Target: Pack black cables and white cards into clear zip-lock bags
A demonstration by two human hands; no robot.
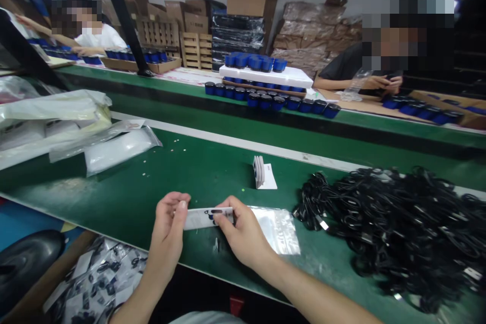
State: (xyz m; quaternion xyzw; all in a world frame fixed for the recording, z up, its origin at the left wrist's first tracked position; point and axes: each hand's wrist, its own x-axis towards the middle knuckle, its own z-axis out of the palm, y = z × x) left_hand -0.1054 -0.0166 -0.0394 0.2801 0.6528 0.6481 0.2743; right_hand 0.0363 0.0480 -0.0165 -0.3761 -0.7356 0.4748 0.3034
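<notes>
In the head view, both ends of the narrow white card-like strip with dark print [199, 218] are hidden by fingers, and the right thumb covers part of its markings; what they say is too small to read. The right hand [241, 233] also hides the left part of a clear, flat plastic bag [283, 233] lying by the near edge of the green-topped table [212, 167]. The tangled heap of black cables with metal plugs [398, 233] is cut off at the right, and the pale packs in clear plastic [117, 152], at the table's left end, run partly out of view. Below the near edge, the left forearm overlaps a brown-sided box of small bagged parts [96, 278], hard to tell apart.

The strip is held over the table, close to its near edge, tilted slightly with its right end higher. It is mostly plain white on the left; toward the right it bears dark blue and black shapes and a dark, elongated mark. The left hand [169, 217] pinches its left end between thumb and fingers, while the right hand grips the printed end, thumb on top. Toward the far edge, several white cards [258, 172] stand together on edge beside a flat white piece [270, 178].
</notes>
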